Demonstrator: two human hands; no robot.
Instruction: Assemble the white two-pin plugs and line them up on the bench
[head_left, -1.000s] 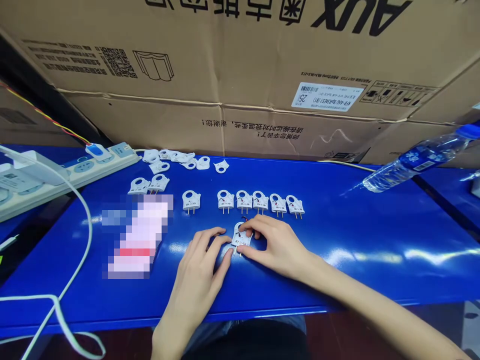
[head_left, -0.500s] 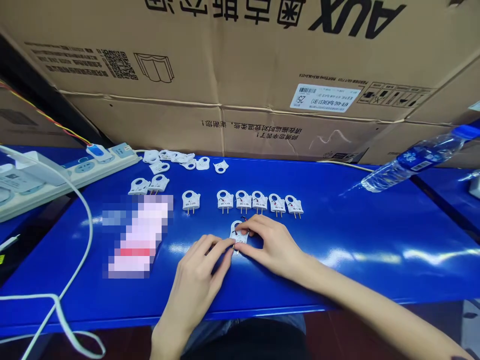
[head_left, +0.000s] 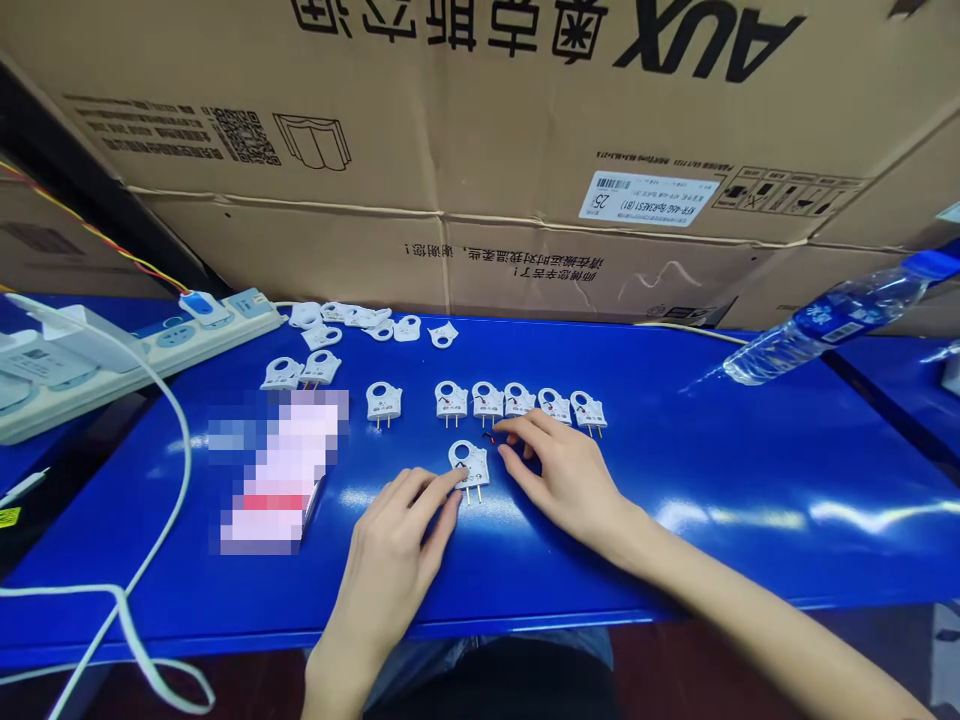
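A white two-pin plug housing (head_left: 471, 462) with a round hole lies on the blue table in front of me, its metal pins pointing toward me. My left hand (head_left: 405, 530) grips its lower left side between thumb and forefinger. To the right, my right hand (head_left: 562, 470) is off the housing, thumb and forefinger apart. By those fingertips is a small black and red wire piece (head_left: 490, 437), apparently lying on the table. Beyond the hands runs a row of similar plug housings (head_left: 451, 400), several with dark or red wires in them; my right hand partly overlaps the row.
More white plastic pieces (head_left: 352, 315) lie in a loose pile at the back. A pixelated pink object (head_left: 289, 470) is left of my hands. The power strip (head_left: 172, 335) and white cable (head_left: 176, 470) occupy the left; a water bottle (head_left: 832, 320) leans at right before a large carton (head_left: 480, 160).
My right hand has let go of the plug housing and moved slightly right, its fingers parting. The housing has shifted a little left and turned slightly, with my left hand still on it.
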